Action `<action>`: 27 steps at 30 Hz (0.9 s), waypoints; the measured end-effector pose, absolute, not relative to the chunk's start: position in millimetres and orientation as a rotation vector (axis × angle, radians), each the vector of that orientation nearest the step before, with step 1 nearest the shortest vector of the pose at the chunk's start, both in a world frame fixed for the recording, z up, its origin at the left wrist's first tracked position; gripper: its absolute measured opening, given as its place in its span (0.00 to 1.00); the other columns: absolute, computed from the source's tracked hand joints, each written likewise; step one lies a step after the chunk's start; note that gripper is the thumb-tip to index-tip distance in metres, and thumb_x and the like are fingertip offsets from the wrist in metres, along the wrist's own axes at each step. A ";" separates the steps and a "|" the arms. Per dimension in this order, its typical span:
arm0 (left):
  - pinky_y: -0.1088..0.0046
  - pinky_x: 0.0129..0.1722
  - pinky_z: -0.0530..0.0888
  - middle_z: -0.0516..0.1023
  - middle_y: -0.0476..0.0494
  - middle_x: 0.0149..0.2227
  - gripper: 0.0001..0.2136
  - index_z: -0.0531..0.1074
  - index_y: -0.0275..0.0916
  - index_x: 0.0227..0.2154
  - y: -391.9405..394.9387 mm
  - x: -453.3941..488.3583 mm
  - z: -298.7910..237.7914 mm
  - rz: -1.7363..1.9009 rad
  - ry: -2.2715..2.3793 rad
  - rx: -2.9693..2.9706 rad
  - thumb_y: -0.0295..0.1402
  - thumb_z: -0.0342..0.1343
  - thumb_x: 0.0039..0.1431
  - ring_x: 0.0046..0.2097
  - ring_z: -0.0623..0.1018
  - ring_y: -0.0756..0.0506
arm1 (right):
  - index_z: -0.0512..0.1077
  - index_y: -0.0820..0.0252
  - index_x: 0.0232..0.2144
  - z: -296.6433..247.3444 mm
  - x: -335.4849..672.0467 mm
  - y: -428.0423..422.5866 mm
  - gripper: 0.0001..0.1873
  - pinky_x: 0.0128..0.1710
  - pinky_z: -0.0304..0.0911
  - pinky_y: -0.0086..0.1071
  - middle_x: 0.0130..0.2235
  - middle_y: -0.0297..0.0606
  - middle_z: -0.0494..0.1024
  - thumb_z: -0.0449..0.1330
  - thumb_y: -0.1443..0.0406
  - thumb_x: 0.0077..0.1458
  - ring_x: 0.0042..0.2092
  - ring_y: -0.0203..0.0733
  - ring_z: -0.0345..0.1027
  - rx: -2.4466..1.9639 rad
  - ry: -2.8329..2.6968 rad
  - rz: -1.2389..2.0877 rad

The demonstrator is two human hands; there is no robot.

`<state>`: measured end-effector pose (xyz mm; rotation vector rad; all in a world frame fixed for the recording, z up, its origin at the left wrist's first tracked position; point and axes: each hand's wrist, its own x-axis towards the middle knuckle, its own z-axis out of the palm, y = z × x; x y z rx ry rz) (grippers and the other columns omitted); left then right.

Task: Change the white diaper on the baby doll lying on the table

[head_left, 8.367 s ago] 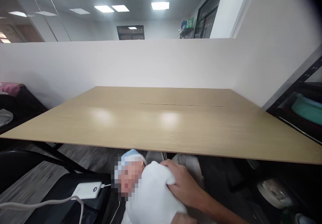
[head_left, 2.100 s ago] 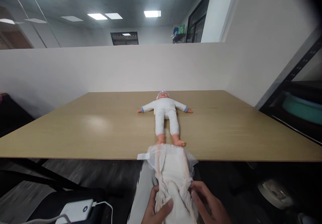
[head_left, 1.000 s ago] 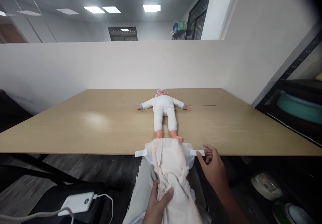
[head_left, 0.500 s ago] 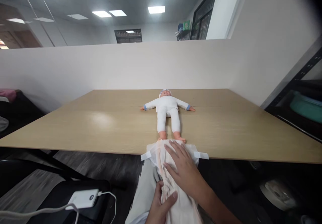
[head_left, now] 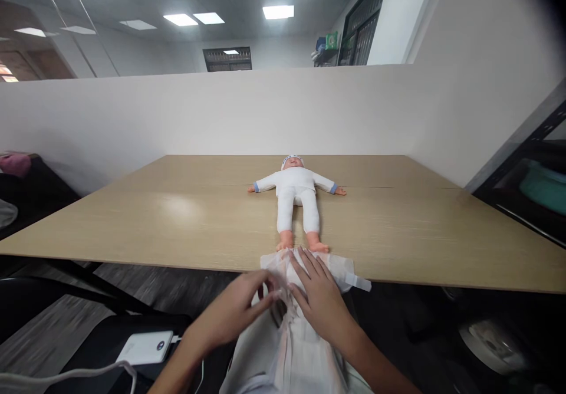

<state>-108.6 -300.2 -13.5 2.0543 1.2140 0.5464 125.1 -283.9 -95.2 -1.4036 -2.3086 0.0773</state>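
Note:
An unfolded white and pale-pink diaper [head_left: 305,355] hangs from the table's front edge down over my lap. Its far end lies near the feet of a baby doll [head_left: 297,196], dressed in white with blue cuffs and lying on its back with arms spread. My right hand [head_left: 322,299] rests flat on the diaper, fingers spread toward the doll. At the diaper's left edge, my left hand [head_left: 250,299] has thumb and fingers curled together on the thin side material. A white fastening tab [head_left: 359,282] sticks out on the right; the left one is hidden by my left hand.
The doll lies on a long wooden table [head_left: 198,223] against a low white partition [head_left: 221,114]. A white power bank [head_left: 145,347] with a cable sits on a black chair at lower left. A dark shelf [head_left: 530,164] with a green container stands at the right.
My left hand has moved up and left, from the diaper's lower middle to its upper left edge. My right hand stays flat in nearly the same place.

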 end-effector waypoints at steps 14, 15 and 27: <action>0.48 0.70 0.55 0.38 0.36 0.78 0.56 0.51 0.50 0.73 -114.3 -50.3 -20.6 -0.024 0.840 3.169 0.17 0.68 0.40 0.75 0.50 0.26 | 0.55 0.50 0.73 -97.5 123.8 -283.8 0.32 0.72 0.53 0.54 0.75 0.38 0.55 0.53 0.60 0.71 0.75 0.51 0.48 -1.401 -2.267 0.086; 0.47 0.69 0.56 0.40 0.38 0.78 0.54 0.54 0.51 0.72 -110.4 -47.0 -19.8 -0.046 0.774 3.173 0.18 0.68 0.41 0.75 0.51 0.26 | 0.55 0.49 0.73 -97.8 123.9 -283.4 0.32 0.72 0.54 0.54 0.74 0.37 0.56 0.53 0.60 0.71 0.75 0.52 0.48 -1.401 -2.264 0.091; 0.58 0.58 0.66 0.79 0.42 0.59 0.16 0.76 0.44 0.52 -70.3 -30.2 5.5 0.400 0.299 2.971 0.31 0.60 0.61 0.57 0.73 0.35 | 0.48 0.42 0.75 -100.1 142.8 -262.1 0.36 0.67 0.63 0.56 0.75 0.34 0.50 0.53 0.53 0.71 0.73 0.57 0.52 -1.327 -2.423 0.121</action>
